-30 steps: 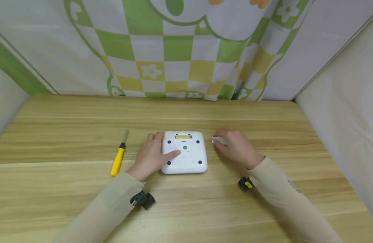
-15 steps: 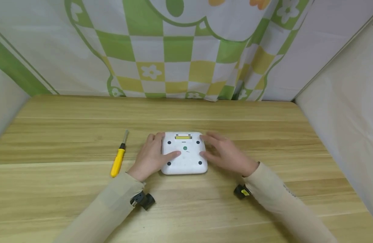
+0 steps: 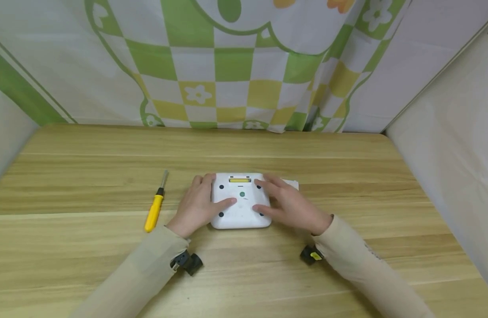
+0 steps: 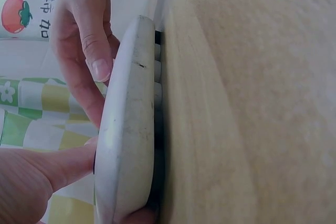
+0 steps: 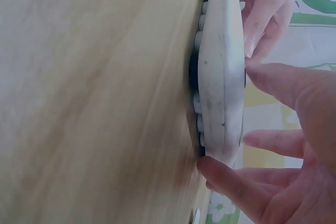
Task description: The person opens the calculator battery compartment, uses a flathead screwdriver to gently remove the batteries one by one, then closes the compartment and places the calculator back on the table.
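A white square calculator [image 3: 242, 221] lies face down on the wooden table, its rows of keys [image 5: 198, 103] showing beneath it in the wrist views. A yellow battery [image 3: 239, 180] sits in the uncovered slot near its far edge. My left hand [image 3: 196, 203] grips the left side, thumb across the back and fingers round the edge. At the right side my right hand [image 3: 293, 205] holds it with thumb and forefinger on the back, another finger reaching round the edge. Just behind the right hand, a small white cover [image 3: 292, 183] lies on the table, partly hidden.
To the left of the left hand lies a screwdriver [image 3: 154, 210] with a yellow handle, its shaft pointing away. A green, white and yellow checked curtain [image 3: 232, 66] hangs along the table's [image 3: 109, 265] far edge. White cloth walls flank both sides.
The right hand has put down the small white cover beside the calculator and moved left onto the calculator's right side. The left hand has stayed in place.
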Demonstrator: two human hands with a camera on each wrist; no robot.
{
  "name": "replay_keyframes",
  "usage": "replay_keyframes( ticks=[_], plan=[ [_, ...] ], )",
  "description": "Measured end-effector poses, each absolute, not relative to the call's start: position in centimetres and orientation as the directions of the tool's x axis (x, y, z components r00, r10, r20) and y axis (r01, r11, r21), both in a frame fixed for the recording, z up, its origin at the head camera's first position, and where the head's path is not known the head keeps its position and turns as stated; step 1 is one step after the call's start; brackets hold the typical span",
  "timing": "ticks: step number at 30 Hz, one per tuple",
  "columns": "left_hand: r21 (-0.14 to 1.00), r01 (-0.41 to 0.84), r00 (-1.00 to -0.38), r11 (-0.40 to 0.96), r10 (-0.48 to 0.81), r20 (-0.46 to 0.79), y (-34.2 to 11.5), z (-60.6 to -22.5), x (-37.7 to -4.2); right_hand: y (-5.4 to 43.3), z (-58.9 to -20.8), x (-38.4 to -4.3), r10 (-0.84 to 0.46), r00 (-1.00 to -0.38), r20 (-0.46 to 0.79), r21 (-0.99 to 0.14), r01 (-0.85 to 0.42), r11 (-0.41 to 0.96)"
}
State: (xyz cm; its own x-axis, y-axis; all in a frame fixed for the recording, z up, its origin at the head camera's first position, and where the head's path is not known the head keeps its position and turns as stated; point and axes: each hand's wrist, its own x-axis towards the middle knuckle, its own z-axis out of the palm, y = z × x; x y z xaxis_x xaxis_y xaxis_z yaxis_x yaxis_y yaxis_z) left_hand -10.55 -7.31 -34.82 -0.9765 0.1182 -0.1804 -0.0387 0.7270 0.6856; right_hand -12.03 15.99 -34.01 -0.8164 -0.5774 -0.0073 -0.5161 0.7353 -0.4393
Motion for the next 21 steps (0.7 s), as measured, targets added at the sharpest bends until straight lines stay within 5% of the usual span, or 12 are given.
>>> replay_keyframes(
  ticks=[21],
  plan=[
    [0.658,-0.041,-0.975,0.752,0.115,-0.192,-7.19,-34.59,-10.64,15.38,-34.25,-11.74,-0.564,-0.825,-0.019,-0.445,-0.498,0.744]
  ],
)
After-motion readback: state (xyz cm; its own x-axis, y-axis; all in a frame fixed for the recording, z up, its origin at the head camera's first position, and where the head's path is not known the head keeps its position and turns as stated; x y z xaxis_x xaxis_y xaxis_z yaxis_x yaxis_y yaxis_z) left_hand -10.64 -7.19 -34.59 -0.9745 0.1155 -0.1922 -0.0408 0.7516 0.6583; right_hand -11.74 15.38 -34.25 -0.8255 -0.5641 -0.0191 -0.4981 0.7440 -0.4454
